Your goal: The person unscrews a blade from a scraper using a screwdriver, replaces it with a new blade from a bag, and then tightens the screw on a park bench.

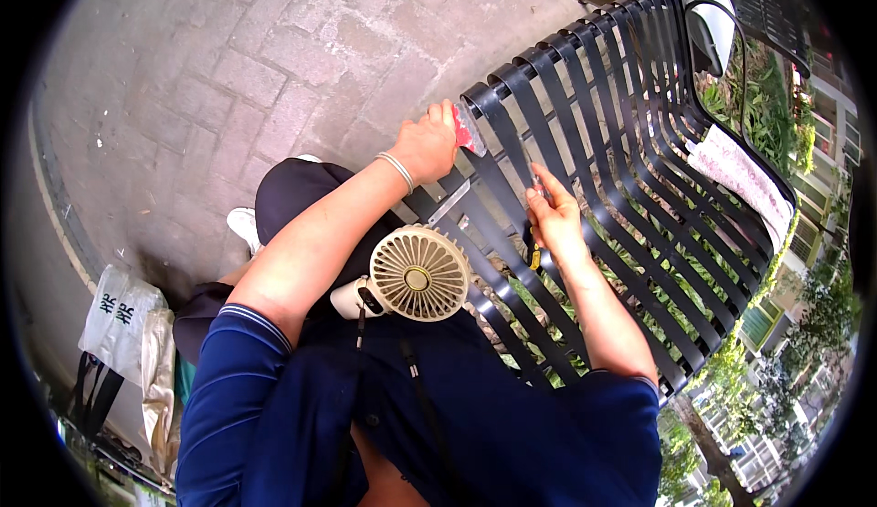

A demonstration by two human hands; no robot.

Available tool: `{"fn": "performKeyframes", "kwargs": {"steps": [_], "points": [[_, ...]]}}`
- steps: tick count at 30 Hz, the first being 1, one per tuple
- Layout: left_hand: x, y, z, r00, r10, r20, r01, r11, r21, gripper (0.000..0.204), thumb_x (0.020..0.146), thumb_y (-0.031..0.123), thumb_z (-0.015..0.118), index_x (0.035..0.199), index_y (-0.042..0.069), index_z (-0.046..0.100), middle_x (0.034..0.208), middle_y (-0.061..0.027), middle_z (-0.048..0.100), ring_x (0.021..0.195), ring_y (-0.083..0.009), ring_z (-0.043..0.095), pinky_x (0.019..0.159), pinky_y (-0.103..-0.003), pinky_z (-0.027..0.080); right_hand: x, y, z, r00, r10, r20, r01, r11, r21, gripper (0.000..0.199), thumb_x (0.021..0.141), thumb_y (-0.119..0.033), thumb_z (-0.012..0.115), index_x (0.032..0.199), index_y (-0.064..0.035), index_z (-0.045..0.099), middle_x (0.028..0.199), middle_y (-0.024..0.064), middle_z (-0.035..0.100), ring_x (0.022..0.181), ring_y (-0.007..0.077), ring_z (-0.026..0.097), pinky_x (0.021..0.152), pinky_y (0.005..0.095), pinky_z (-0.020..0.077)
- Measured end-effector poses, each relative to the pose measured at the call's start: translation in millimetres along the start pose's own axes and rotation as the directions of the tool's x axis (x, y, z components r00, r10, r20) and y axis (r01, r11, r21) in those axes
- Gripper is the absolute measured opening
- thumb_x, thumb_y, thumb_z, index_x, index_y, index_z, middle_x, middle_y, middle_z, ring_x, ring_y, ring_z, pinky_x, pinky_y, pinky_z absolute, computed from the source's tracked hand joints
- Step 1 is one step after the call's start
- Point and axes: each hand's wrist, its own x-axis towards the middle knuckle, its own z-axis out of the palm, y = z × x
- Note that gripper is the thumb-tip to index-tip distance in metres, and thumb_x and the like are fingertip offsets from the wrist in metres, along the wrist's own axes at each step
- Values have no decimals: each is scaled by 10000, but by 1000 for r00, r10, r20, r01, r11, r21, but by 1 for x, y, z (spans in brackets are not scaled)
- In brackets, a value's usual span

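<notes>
My left hand (427, 148) is closed on a small flat red-and-grey piece (469, 131) at the front edge of a black slatted metal bench (585, 137). The fingers partly cover that piece, so its exact kind does not show. Over the slats to the right, my right hand (555, 217) is closed round a slim tool with a yellow-and-black end (535, 257). The tool's other end, near the thumb and forefinger, is too small to make out. Between the two hands, a narrow silvery metal strip (449, 203) lies across the slats.
A beige handheld fan (417, 274) hangs by a cord in front of my chest. A pale bag (710, 18) stands at the bench's far end, and a pinkish-white cloth (742, 178) lies on its backrest. More bags (123, 324) are at left. Brick paving (265, 78) surrounds the bench.
</notes>
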Motion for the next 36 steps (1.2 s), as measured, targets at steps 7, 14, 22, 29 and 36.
{"fn": "performKeyframes", "kwargs": {"steps": [7,14,22,29,36], "points": [[-5,-3,-5,999,-8,-35,5,997,-76,656,900,267,552,1384,-89,291,1229,-207,485,1075,-333,589,897,-474,460,5,97,30,942,-209,-261,229,972,48,382,968,-79,522,1337,-38,434,731,14,520,484,62,452,410,213,382],[-6,-7,-6,998,24,-57,-29,994,-102,521,895,264,573,1275,-43,393,1207,-208,494,1097,-356,566,916,-476,444,12,125,38,918,-280,-280,29,753,-658,400,892,-209,610,1245,-94,460,948,208,669,830,413,645,719,480,506],[-8,-6,-8,997,59,-55,-63,996,-71,484,907,281,577,1237,-36,419,1194,-209,501,1091,-361,564,924,-474,435,14,132,20,921,-349,-176,49,551,-833,407,856,-238,644,1198,-87,481,1007,180,653,854,392,649,704,474,516],[-8,-6,-7,997,53,-61,-57,996,-64,473,901,282,587,1220,-22,418,1183,-215,503,1092,-373,559,947,-476,423,12,135,9,884,-417,-212,93,602,-793,452,862,-329,655,1208,-79,507,1038,169,589,873,378,636,703,483,518],[-7,-5,-11,999,21,-27,-23,998,-66,458,911,280,561,1216,-28,414,1189,-224,504,1084,-383,566,947,-487,425,26,149,-19,816,-493,-301,-6,513,-858,442,836,-149,653,1236,-40,499,1021,168,587,992,364,555,802,453,479]]}}
